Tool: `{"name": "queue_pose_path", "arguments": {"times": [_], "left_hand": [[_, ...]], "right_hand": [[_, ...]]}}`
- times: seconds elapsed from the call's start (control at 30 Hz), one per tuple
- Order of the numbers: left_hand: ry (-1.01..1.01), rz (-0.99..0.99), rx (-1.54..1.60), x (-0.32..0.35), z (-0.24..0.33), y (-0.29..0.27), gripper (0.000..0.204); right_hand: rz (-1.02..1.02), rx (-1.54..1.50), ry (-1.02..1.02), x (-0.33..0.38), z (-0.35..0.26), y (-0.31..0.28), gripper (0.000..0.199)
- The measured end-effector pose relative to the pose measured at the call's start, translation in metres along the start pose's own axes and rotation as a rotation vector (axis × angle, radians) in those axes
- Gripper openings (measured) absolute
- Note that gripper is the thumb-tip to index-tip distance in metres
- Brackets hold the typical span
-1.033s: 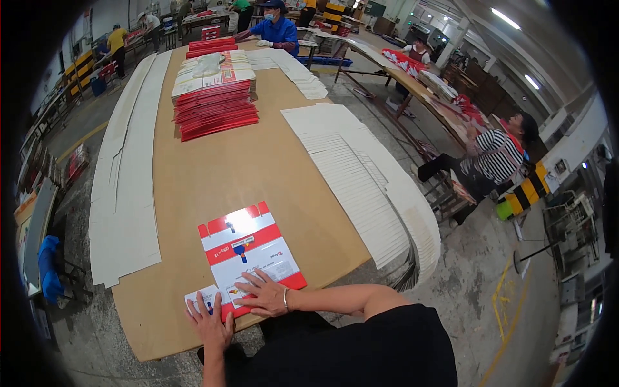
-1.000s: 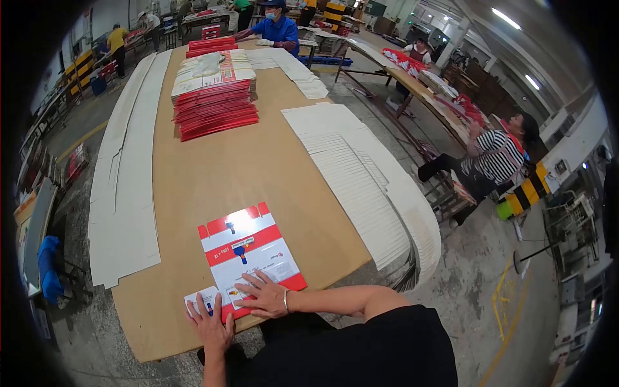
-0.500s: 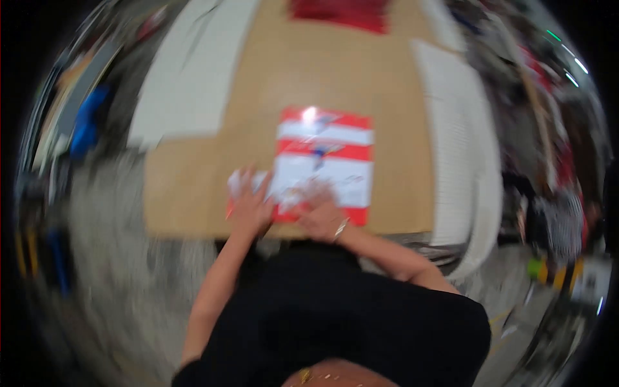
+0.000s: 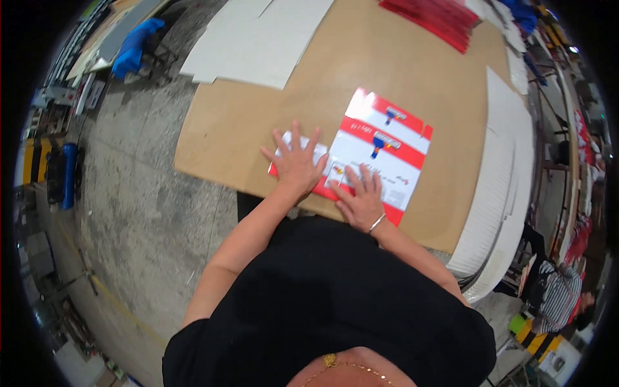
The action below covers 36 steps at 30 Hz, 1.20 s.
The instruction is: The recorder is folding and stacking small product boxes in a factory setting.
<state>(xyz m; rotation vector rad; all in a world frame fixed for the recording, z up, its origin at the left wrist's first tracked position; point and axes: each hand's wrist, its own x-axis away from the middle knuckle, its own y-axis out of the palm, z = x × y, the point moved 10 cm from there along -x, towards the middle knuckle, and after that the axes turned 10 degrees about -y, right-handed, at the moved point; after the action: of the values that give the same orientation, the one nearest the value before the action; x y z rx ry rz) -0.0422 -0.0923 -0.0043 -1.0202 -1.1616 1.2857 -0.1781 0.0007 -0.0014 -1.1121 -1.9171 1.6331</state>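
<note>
A flat red and white printed cardboard box blank lies on the brown tabletop close to its near edge. My left hand presses flat on the blank's left flap, fingers spread. On the lower part of the main panel rests my right hand, its fingers apart and palm down, with a bracelet at the wrist. Neither hand grips anything. The parts of the blank under both palms are hidden.
White card sheets lie at the table's far left. A red glossy stack sits at the far edge. Along the right side stand many white cardboard pieces. Beyond them, at the right, is a person in a striped top.
The view has turned, so the table and blank now appear tilted and shifted. Both hands are still flat on the blank, and the picture is sharper.
</note>
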Motion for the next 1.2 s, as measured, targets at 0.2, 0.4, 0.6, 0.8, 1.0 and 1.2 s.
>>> {"name": "queue_pose_path", "arguments": {"times": [0.2, 0.4, 0.6, 0.8, 1.0, 1.2], "left_hand": [[-0.040, 0.093, 0.110, -0.039, -0.060, -0.006, 0.060], [0.145, 0.163, 0.137, -0.038, -0.038, -0.020, 0.057], [0.100, 0.114, 0.164, -0.040, -0.049, -0.020, 0.057], [0.097, 0.083, 0.161, -0.043, -0.045, -0.020, 0.058], [0.094, 0.050, 0.165, -0.042, -0.040, -0.012, 0.059], [0.045, -0.001, 0.138, -0.043, -0.057, -0.014, 0.060]], "right_hand": [[0.008, 0.112, 0.410, 0.043, 0.166, -0.031, 0.053], [0.800, -1.121, 1.100, 0.099, 0.349, -0.067, 0.058], [0.759, -1.366, 0.706, 0.006, 0.381, -0.062, 0.033], [1.185, -0.775, 0.958, -0.046, 0.477, -0.070, 0.008], [1.079, -0.137, 1.419, -0.137, 0.524, -0.075, 0.023], [0.296, -0.878, 1.127, -0.239, 0.532, -0.009, 0.074]]}}
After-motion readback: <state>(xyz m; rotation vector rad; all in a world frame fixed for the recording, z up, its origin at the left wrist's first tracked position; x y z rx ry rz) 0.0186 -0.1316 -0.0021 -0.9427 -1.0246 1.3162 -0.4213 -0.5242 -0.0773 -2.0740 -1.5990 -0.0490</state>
